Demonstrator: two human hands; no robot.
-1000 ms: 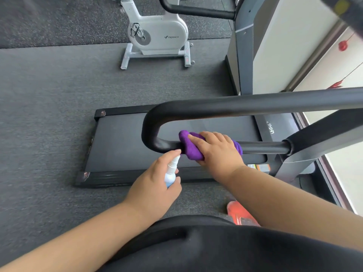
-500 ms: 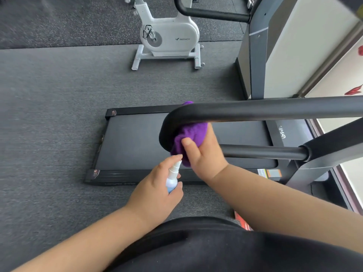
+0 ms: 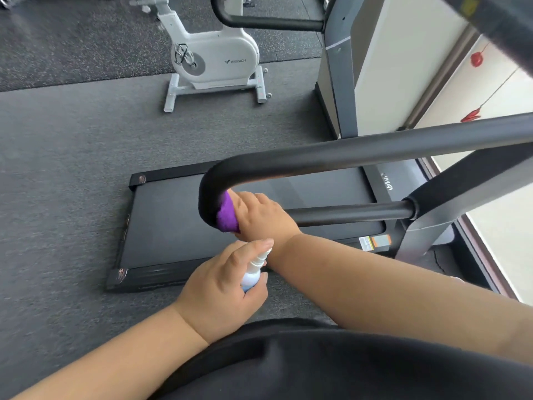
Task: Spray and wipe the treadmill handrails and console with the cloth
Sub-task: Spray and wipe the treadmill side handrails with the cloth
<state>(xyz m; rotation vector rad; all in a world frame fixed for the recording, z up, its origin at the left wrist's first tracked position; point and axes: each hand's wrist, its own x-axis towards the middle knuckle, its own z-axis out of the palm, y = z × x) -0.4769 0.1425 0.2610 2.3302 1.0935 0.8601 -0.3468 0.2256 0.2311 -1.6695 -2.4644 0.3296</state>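
A black U-shaped treadmill handrail crosses the middle of the view and bends back on itself at the left. My right hand presses a purple cloth against the inside of that bend. Just below, my left hand grips a small white and blue spray bottle, index finger on its nozzle. The console is out of view.
The treadmill's black belt deck lies on grey rubber flooring below the rail. A white exercise bike stands behind it. Another grey treadmill upright rises at the back right, next to a pale wall.
My right hand has slid the purple cloth left along the lower bar and up into the bend. My left hand with the bottle has stayed just below it.
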